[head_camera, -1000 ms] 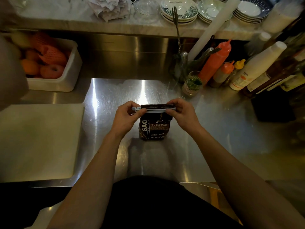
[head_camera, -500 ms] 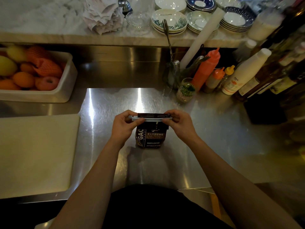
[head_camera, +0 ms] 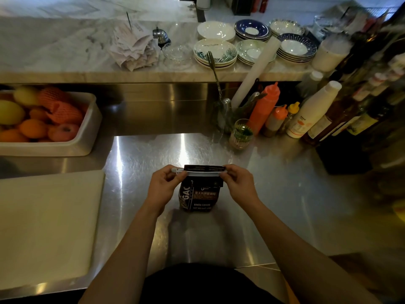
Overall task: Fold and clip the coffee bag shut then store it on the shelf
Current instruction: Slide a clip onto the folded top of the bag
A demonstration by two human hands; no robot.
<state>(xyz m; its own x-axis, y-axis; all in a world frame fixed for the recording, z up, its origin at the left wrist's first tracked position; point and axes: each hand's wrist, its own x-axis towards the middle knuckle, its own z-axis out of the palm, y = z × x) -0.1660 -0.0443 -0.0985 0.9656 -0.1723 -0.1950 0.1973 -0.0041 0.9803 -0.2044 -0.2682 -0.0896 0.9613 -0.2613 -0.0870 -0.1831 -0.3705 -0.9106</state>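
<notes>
both hands [head_camera: 163, 185] [head_camera: 238, 183] pinching clip [head_camera: 202, 172] ends | coffee bag [head_camera: 200, 196] mid-counter, light, crinkly | guess I'd grab it under the fold

A: The coffee bag [head_camera: 198, 197] is dark brown with white lettering; the clip [head_camera: 200, 172] across its top is pale grey-white. The worktop [head_camera: 274, 194] is bare silver steel.

B: The tub [head_camera: 87, 137] is off-white, holding orange, yellow and pink-red fruit [head_camera: 32, 128], some in orange foam netting. The cutting board [head_camera: 48, 224] is cream.

A: The squeeze bottle [head_camera: 264, 106] is orange-red. One stack of plates [head_camera: 295, 48] is navy with white centres; another bowl [head_camera: 215, 50] carries teal leaf prints on white.
</notes>
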